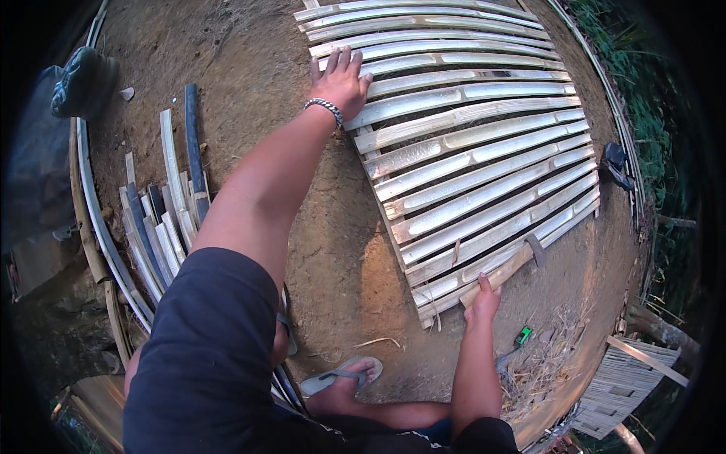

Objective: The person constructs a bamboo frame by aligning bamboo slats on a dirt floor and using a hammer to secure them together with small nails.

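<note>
A panel of pale split-bamboo slats point(484, 157) lies on the dirt ground, its slats side by side with narrow gaps, crossing a support strip along the left edge. My left hand point(342, 85), with a chain bracelet at the wrist, rests with fingers spread on the left ends of slats in the upper part of the panel. By the panel's near edge, my right hand point(482, 303) is closed around the wooden handle of a hammer point(508, 270). Its dark metal head points away from me, over the nearest slats.
Loose bamboo strips and dark lengths point(168, 234) lie at left, near long poles point(94, 219). A dark bundle point(82, 82) is at upper left. A small green object point(523, 336) lies right of my forearm. A black plastic bag point(617, 165) sits beyond the panel; a slatted panel point(624, 386) stands lower right.
</note>
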Demonstrator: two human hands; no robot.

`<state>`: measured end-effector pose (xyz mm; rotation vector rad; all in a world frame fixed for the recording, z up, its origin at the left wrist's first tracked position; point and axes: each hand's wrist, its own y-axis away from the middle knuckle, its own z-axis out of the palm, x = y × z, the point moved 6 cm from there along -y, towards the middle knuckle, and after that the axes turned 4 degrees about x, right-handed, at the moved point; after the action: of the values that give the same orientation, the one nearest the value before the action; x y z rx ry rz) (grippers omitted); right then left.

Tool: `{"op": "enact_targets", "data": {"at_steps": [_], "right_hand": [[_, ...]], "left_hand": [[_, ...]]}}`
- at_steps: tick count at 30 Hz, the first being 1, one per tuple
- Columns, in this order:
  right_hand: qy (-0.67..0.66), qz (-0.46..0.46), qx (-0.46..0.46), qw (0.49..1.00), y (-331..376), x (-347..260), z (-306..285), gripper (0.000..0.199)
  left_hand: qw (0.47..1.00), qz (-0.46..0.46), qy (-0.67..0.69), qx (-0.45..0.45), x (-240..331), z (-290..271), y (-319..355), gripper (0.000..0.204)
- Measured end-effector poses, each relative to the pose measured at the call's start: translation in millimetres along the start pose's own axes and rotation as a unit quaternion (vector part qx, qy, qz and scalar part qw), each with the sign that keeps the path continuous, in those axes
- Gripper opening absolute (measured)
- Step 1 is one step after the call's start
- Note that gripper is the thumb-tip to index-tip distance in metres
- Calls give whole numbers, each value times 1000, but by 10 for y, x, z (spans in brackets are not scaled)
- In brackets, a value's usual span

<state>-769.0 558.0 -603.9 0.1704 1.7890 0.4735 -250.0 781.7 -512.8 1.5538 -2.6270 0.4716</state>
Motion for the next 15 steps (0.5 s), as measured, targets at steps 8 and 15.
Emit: {"op": "enact_targets", "data": {"at_steps": [8,15], "right_hand": [[193,-141,-113,964,590,-721,595,50],[432,-340,-321,771,1117,-1018,1755,45]], "left_hand": [[993,-43,89,61,101,231,354,62],[984,-71,132,100,60,278,388,58]]}}
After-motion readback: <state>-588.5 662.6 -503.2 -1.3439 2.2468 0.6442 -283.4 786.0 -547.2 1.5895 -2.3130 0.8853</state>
